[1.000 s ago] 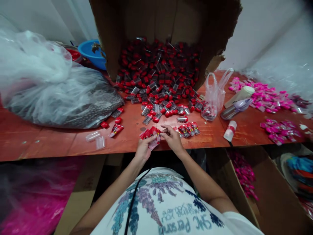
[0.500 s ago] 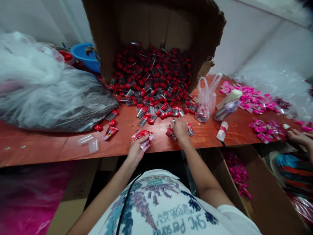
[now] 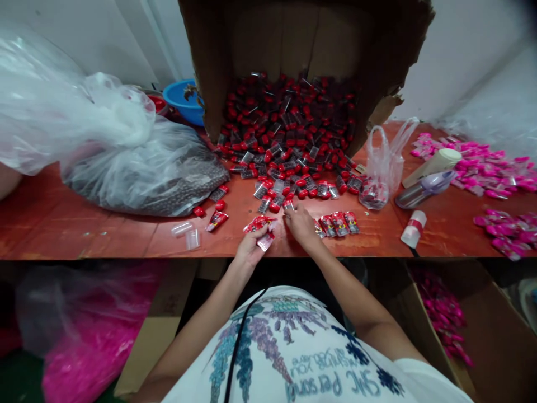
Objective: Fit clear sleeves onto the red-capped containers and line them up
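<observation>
My left hand (image 3: pixel 250 247) is closed around a small bunch of red printed packets (image 3: pixel 257 225) at the table's front edge. Just to its right, my right hand (image 3: pixel 301 228) has its fingertips pinched on a small clear bottle with a red cap (image 3: pixel 288 205), at the near edge of a heap of such bottles (image 3: pixel 289 134). The heap spills out of a cardboard box (image 3: pixel 268 36) lying on its side. Beside my right wrist, several filled red packets (image 3: pixel 339 223) lie in a row. One more red packet (image 3: pixel 217 220) lies left of my left hand.
Two clear empty tubes (image 3: pixel 192 239), loose red caps (image 3: pixel 199 211) and a large plastic sack (image 3: pixel 155 179) are on the left. On the right stand a small plastic bag (image 3: pixel 380 179), bottles (image 3: pixel 425 189), a white roll (image 3: pixel 413 229) and pink piles (image 3: pixel 495 168). An open carton (image 3: pixel 482 324) sits below.
My right hand has moved off the row of red packets to the near edge of the bottle heap. My left hand still holds its packets. The view has shifted left.
</observation>
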{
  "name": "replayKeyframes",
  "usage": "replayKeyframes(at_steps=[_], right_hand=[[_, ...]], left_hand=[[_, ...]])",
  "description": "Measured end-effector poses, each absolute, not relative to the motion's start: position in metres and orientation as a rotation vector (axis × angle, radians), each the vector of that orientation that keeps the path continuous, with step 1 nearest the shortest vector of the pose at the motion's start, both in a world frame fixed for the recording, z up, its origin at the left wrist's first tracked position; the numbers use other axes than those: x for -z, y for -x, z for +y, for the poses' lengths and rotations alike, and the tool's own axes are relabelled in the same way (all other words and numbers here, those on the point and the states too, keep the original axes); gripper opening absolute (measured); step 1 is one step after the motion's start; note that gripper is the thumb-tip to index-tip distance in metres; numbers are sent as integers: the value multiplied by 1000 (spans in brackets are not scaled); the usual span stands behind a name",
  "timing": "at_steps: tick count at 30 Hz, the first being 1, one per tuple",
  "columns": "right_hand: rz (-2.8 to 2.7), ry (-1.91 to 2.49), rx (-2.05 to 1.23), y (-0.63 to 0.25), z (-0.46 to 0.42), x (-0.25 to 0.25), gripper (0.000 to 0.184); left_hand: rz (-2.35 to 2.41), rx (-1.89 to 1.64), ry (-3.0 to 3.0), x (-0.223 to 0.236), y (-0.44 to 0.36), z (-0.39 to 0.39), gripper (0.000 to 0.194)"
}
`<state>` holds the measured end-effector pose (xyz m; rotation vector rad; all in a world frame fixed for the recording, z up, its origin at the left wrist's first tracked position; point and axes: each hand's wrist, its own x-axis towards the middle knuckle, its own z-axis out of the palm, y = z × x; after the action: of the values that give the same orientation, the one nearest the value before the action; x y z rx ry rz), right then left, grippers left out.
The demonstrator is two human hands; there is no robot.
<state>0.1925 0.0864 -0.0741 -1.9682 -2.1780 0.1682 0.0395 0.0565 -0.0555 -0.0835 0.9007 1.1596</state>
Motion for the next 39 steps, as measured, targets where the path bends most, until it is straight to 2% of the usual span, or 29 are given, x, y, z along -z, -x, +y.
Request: replayKeyframes(at_steps=[5, 8, 12, 16, 20, 32, 39], right_hand=[[-2059, 1880, -333, -193, 83, 75, 26], [-1926, 1828, -411, -194, 76, 77, 32], [-1528, 1537, -765, -194, 58, 83, 50], [-1264, 1303, -1096, -191, 33, 80, 48], [-1121, 1230, -1280, -188, 17, 67, 48], [-1329, 1265, -1031, -190, 17, 62, 43], [-1375, 1274, -1079, -195, 17, 63, 44]], left_hand=[[924, -1202, -4, 60, -37, 56, 15], [925, -1187, -42, 59, -36, 55, 14], [911, -1159, -36, 57, -33, 56, 14], [907, -1187, 4, 58, -33, 58, 12], [882, -1227, 41, 60, -38, 59, 12], [928, -1269, -91, 65, -48, 54, 15], [970, -1321, -260, 65, -47, 51, 22]])
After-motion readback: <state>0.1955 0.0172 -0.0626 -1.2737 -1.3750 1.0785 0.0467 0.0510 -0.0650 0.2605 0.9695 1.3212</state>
